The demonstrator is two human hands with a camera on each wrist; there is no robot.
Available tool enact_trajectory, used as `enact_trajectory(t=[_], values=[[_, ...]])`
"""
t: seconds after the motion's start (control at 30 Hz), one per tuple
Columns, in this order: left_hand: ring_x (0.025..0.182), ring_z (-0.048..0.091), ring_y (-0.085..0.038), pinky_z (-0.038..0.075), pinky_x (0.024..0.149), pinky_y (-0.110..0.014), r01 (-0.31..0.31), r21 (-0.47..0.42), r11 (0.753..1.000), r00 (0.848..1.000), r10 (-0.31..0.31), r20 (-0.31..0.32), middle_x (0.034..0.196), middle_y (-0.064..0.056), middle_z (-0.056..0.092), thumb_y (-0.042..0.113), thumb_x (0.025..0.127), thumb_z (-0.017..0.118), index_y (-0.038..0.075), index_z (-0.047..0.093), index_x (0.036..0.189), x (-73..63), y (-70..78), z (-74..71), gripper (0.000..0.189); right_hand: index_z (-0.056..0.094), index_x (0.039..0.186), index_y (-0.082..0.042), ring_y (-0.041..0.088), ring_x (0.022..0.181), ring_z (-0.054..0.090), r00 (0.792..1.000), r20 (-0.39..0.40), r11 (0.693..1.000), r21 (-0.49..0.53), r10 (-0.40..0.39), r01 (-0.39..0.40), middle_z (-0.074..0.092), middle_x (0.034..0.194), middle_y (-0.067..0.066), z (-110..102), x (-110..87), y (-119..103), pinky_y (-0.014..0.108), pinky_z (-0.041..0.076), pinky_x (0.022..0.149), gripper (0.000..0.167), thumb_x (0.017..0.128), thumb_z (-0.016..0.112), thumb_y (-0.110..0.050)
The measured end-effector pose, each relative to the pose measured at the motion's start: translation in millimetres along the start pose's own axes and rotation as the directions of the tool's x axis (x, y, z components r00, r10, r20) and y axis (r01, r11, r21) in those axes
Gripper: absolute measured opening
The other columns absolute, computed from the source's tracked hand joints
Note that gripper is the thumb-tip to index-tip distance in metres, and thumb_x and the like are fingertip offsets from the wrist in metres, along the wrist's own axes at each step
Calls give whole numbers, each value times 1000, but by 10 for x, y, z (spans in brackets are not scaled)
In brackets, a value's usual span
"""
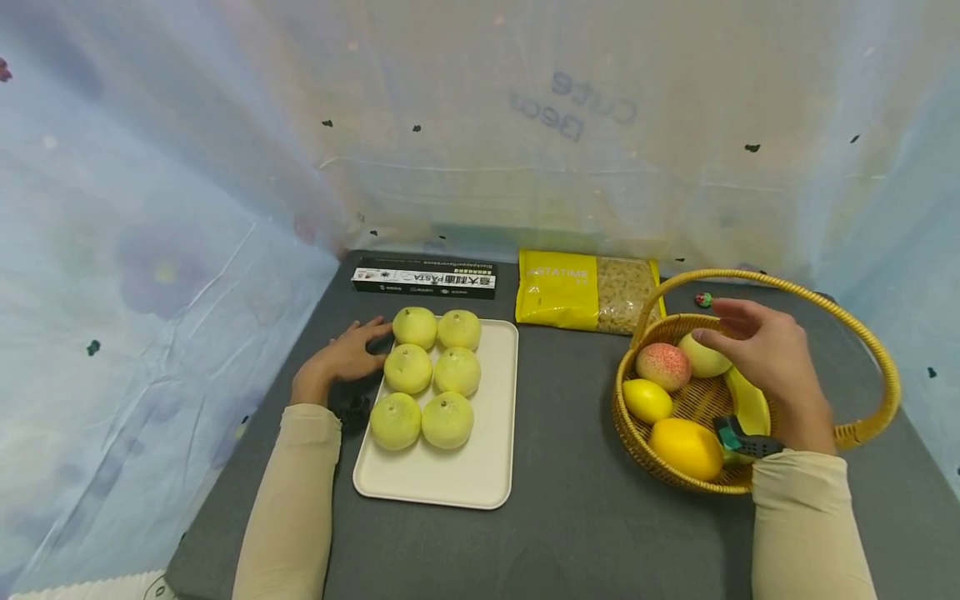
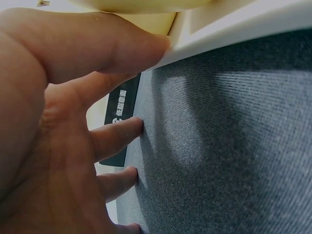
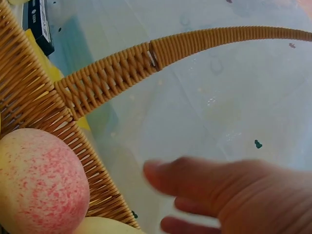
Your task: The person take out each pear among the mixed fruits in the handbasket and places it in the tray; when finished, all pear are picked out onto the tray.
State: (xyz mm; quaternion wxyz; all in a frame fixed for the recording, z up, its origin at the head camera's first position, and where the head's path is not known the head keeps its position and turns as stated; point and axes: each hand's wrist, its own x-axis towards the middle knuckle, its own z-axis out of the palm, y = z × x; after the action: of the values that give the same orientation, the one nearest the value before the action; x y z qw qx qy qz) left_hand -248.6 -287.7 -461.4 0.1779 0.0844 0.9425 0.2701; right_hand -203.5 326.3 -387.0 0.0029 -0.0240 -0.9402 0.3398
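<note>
My left hand rests at the left edge of a cream tray, fingers spread on the table. In the left wrist view its thumb lies against the tray's rim. Several round yellow-green fruits stand on the tray in two columns. Over the right part of a wicker basket hovers my right hand, fingers loosely extended, holding nothing. Inside the basket lie a pink-speckled peach, a pale yellow-green fruit, a lemon, a larger orange-yellow fruit and a banana, partly hidden by the right hand.
Behind the tray lies a black pasta box. A yellow pasta bag is to its right, close to the basket. The basket's tall handle arches beyond the right hand. Printed curtains hang along the table's back and sides.
</note>
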Motion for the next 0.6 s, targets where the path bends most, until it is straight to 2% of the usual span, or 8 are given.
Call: enact_trajectory(t=[0.07, 0.17, 0.27, 0.33, 0.47, 0.6], values=[[166, -1, -60, -1, 118, -93, -3, 5, 1000, 1000, 3, 0, 183, -24, 15, 28, 108, 64, 12, 34, 173, -4, 5, -2, 74, 49, 164, -5, 55, 144, 52, 998, 52, 999, -20, 33, -32, 54, 160, 32, -5, 13, 17, 73, 46, 110, 86, 102, 72, -60], [166, 0, -60, -1, 118, -93, -5, 9, 1000, 1000, 5, 0, 182, -24, 15, 28, 108, 64, 11, 34, 173, -10, 13, -5, 74, 42, 167, -2, 61, 144, 46, 986, 144, 992, -111, 78, -63, 47, 160, 39, -17, 35, 42, 78, 44, 110, 91, 103, 71, -60], [166, 0, -60, -1, 118, -93, -4, 9, 1000, 1000, 4, 1, 182, -24, 15, 27, 108, 64, 11, 34, 173, -12, 20, -6, 74, 36, 168, 1, 64, 136, 46, 972, 212, 979, -193, 104, -63, 43, 157, 45, -28, 54, 70, 77, 48, 103, 96, 102, 73, -57], [166, 0, -60, -1, 118, -93, -3, 10, 1000, 1000, 3, 1, 182, -24, 15, 28, 108, 64, 11, 34, 173, -13, 22, -7, 74, 33, 169, 4, 64, 130, 48, 967, 230, 973, -223, 111, -59, 44, 153, 47, -32, 63, 86, 74, 51, 98, 98, 101, 76, -53], [166, -1, -59, -1, 118, -93, -2, 7, 1000, 1000, 2, 1, 183, -24, 15, 28, 108, 64, 12, 34, 173, -11, 18, -7, 74, 29, 168, 7, 62, 122, 51, 966, 229, 969, -240, 122, -65, 45, 150, 48, -34, 70, 110, 66, 54, 90, 103, 98, 80, -48], [166, -1, -59, -2, 118, -92, -1, 3, 1000, 1000, 1, 1, 183, -24, 15, 28, 108, 64, 11, 34, 173, -7, 11, -4, 74, 28, 167, 11, 62, 120, 52, 968, 217, 962, -262, 130, -71, 44, 150, 48, -30, 75, 129, 64, 54, 89, 108, 97, 80, -53]])
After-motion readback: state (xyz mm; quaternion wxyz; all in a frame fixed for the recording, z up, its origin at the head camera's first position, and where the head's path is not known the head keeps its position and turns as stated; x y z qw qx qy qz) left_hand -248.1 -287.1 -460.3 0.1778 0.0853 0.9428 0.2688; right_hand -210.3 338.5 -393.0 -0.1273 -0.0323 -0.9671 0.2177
